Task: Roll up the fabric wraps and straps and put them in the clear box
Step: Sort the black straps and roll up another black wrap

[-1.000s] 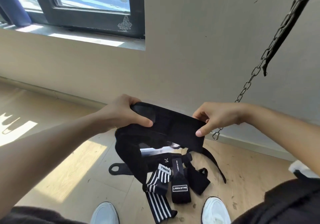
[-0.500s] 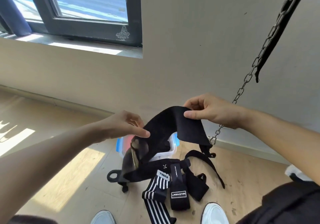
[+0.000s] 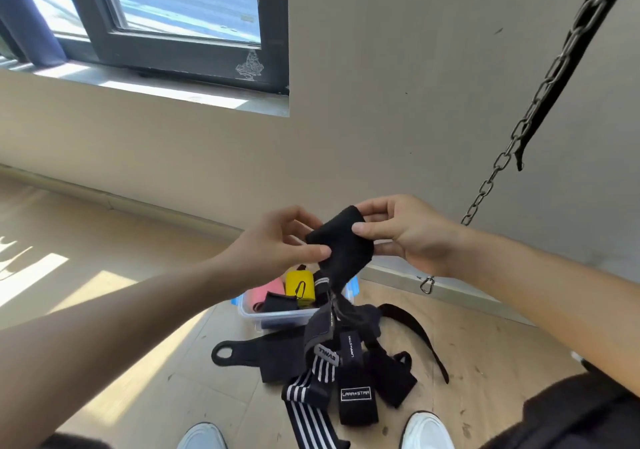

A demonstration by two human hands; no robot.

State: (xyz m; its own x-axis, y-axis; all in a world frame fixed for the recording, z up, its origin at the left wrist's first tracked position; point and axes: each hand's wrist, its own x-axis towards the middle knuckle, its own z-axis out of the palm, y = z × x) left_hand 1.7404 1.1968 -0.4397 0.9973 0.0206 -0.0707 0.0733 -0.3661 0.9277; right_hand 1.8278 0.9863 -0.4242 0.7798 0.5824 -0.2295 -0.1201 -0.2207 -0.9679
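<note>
I see a black fabric wrap (image 3: 341, 240) held up in the air in front of the wall, above the clear box (image 3: 277, 315). Its upper end is folded over into a short thick bundle, and the loose tail hangs down from it toward the pile of straps (image 3: 346, 365) on the wooden floor (image 3: 138, 362). That pile lies just in front of the box, between it and my white shoes (image 3: 427, 431): black bands, a striped black-and-white one, and one with a white label. The box holds a yellow roll (image 3: 299, 287), a pink roll (image 3: 265, 296) and a dark roll.

Half a second ago the wrap was spread wide between my hands, draped like a sheet with the left hand low and apart from the right. Now the hands have come close together and the fabric is gathered into a compact fold, so more of the box shows beneath it.

My left hand (image 3: 273, 246) reaches in from the lower left, thumb pressed against the near face of the bundle and fingers curled behind it, closed on the wrap. My right hand (image 3: 405, 235) comes in from the right, thumb on top of the fold and fingers wrapped behind, also pinching the wrap firmly. Both forearms are bare and stretched forward. A chain (image 3: 512, 136) hangs at the right.
</note>
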